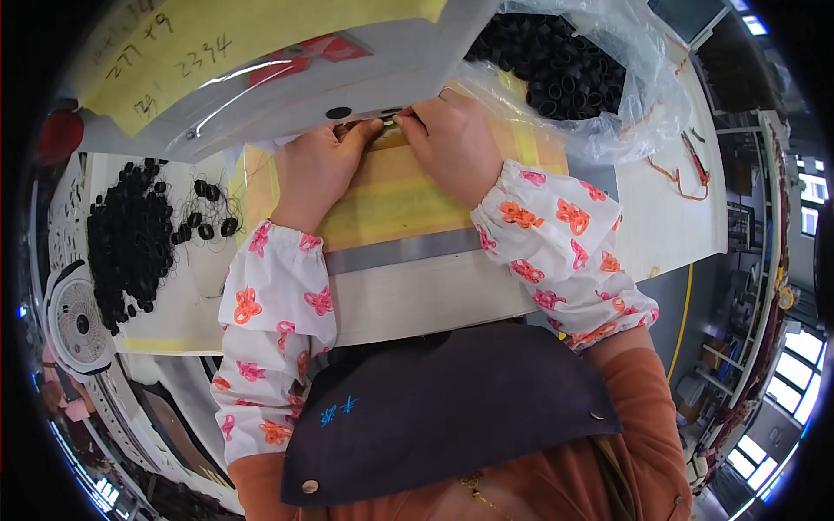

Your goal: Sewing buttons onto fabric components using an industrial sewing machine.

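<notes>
Both hands meet under the white head of what looks like a sewing machine (291,102). My left hand (314,172) is closed, its thumb and forefinger pinched together at a small dark piece under the machine. My right hand (459,143) pinches at the same spot from the other side, its fingertips nearly touching the left ones. Fingers and machine head mostly hide the piece, so its kind cannot be made out. Below my wrists lies a tan work surface with yellow tape strips (400,208). Floral sleeve covers wrap both forearms.
A clear plastic bag (647,122) of black rings (578,78) stands at the far right. Many black loops (130,243) with loose threads lie at left. An orange cord (678,181) and a slim red-and-black tool (698,161) rest at right. A white fan (81,319) is left.
</notes>
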Motion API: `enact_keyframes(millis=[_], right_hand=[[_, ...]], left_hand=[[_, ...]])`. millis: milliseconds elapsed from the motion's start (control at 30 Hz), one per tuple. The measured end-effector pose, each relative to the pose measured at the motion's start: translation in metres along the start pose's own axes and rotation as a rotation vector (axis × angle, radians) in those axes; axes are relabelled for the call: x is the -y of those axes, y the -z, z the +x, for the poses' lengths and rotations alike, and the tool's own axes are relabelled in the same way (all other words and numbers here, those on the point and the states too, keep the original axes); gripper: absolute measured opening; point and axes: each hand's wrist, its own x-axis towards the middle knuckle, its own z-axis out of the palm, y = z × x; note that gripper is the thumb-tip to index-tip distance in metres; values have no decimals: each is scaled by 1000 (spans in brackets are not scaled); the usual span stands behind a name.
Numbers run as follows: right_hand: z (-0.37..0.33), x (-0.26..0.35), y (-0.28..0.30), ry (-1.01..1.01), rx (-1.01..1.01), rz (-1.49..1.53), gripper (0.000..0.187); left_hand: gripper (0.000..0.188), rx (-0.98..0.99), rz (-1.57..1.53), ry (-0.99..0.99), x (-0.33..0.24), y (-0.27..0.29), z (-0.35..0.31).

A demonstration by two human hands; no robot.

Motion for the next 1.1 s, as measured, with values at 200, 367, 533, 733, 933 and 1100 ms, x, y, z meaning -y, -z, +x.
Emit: enact_keyframes(millis=[200, 367, 533, 733, 933, 1100], right_hand=[[1, -1, 0, -40, 47, -66, 10], [3, -2, 1, -61, 66, -93, 13], [6, -1, -1, -88, 124, -138, 14], [9, 0, 2, -97, 118, -105, 15], [7, -5, 1, -57, 57, -60, 13], [7, -9, -1, -40, 6, -82, 14]], left_hand=[[29, 24, 20, -5, 4, 0, 1], [33, 23, 12, 1, 4, 2, 0], [24, 8, 45, -32, 3, 7, -1], [26, 72, 52, 106, -5, 8, -2], [27, 22, -21, 28, 2, 0, 0], [27, 36, 113, 27, 5, 3, 4]])
